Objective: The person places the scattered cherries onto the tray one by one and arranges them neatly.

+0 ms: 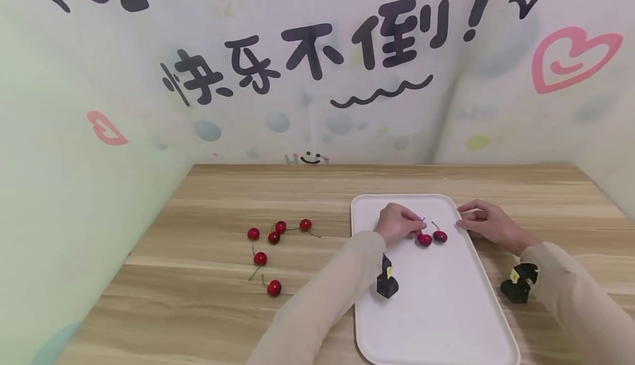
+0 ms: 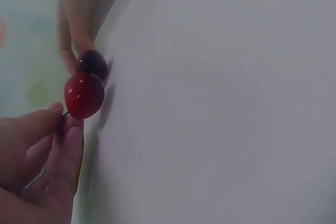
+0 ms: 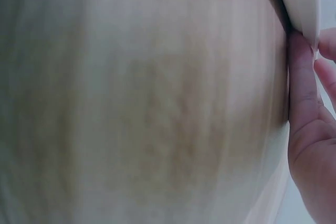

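Over the far half of a white tray (image 1: 431, 321), my left hand (image 1: 395, 223) pinches a bright red cherry (image 1: 424, 240) by its stem; the left wrist view shows the cherry (image 2: 84, 96) just past the fingertips. Right beside it is a darker cherry (image 1: 440, 236) with its stem pointing up, overlapped by the red one in the left wrist view. My right hand (image 1: 491, 224) grips the tray's right rim near the far corner. In the right wrist view, one finger (image 3: 303, 77) lies against the outer side of the rim and other fingertips reach its upper side.
Several cherries with stems lie on the wooden table left of the tray, among them a far one (image 1: 305, 224) and a near one (image 1: 274, 288). A printed cloth (image 1: 307, 122) hangs behind the table's back edge. Black devices are strapped at both wrists.
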{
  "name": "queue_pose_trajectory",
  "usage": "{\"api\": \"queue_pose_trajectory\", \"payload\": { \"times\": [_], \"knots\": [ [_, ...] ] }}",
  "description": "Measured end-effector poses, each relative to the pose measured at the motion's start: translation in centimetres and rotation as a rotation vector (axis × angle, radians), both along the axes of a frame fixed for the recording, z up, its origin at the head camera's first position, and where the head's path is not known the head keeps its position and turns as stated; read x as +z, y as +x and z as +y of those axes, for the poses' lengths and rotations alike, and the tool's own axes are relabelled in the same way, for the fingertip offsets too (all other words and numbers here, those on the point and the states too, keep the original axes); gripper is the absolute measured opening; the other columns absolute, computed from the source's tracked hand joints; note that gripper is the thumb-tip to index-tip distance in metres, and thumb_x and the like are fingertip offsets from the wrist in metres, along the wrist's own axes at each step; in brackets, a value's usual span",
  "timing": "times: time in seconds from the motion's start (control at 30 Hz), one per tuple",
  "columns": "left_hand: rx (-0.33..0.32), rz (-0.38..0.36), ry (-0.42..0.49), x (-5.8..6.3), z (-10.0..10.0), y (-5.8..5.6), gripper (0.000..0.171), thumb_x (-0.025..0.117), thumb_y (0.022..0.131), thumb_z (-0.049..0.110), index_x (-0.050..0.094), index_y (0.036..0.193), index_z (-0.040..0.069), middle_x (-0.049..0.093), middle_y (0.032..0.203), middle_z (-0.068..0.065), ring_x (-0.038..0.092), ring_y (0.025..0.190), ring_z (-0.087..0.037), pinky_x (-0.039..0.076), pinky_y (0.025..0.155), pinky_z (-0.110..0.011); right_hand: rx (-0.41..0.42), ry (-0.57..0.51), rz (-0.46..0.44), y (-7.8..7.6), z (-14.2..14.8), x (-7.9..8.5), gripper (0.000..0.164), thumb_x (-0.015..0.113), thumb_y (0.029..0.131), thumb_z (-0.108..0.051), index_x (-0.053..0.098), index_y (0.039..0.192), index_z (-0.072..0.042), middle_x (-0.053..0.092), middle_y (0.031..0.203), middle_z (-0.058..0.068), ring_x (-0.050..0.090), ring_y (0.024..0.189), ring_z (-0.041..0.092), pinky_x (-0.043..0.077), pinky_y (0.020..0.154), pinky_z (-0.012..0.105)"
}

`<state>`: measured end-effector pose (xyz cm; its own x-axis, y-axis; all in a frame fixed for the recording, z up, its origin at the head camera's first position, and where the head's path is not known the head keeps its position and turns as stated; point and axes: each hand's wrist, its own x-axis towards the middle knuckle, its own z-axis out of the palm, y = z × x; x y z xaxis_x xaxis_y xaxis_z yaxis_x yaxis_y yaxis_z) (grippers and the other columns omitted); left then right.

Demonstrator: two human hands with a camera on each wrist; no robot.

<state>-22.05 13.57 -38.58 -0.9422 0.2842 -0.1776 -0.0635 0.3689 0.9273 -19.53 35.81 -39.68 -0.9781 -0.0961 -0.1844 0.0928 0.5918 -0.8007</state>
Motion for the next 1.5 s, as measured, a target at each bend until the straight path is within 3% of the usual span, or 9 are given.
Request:
{"api": "queue_pose_trajectory", "payload": {
  "times": [0.23,0.63,1.0,1.5],
  "knots": [
    [0.011,0.073,-0.031,-0.12,0.26,0.11,0.006,0.073,0.072,0.008,0.07,0.072,0.002,0.062,0.055,-0.002,0.059,0.048,-0.012,0.043,0.046,-0.013,0.002,0.022,-0.019,-0.04,-0.1,0.1,0.057,0.06,0.084,-0.032,0.038,0.123,0.004,0.056,0.104,0.019,0.058,0.088,0.022,0.048,0.079,0.034],
    [0.003,0.052,-0.035,-0.6,0.23,-0.5,0.006,0.072,0.072,0.007,0.069,0.071,0.001,0.059,0.052,0.0,0.052,0.043,-0.007,0.042,0.044,-0.013,0.007,0.016,-0.027,0.07,-0.16,0.27,0.059,0.06,0.083,-0.034,0.038,0.123,0.003,0.056,0.105,0.02,0.058,0.089,0.022,0.048,0.079,0.035],
    [-0.014,0.05,-0.071,-0.35,0.0,-0.62,0.007,0.071,0.073,0.008,0.07,0.072,0.001,0.06,0.053,-0.001,0.055,0.045,-0.009,0.042,0.045,-0.013,-0.001,-0.027,-0.01,0.12,-0.17,0.11,0.055,0.061,0.084,-0.028,0.039,0.121,0.005,0.056,0.105,0.022,0.059,0.089,0.022,0.049,0.076,0.031],
    [-0.041,0.15,-0.187,0.02,0.17,-0.63,0.009,0.072,0.073,0.011,0.071,0.072,0.002,0.06,0.052,-0.002,0.052,0.042,-0.007,0.037,0.044,-0.011,-0.004,-0.011,-0.02,0.15,-0.03,0.07,0.057,0.061,0.083,-0.032,0.038,0.122,0.004,0.056,0.105,0.02,0.059,0.088,0.022,0.049,0.077,0.032]
  ]
}}
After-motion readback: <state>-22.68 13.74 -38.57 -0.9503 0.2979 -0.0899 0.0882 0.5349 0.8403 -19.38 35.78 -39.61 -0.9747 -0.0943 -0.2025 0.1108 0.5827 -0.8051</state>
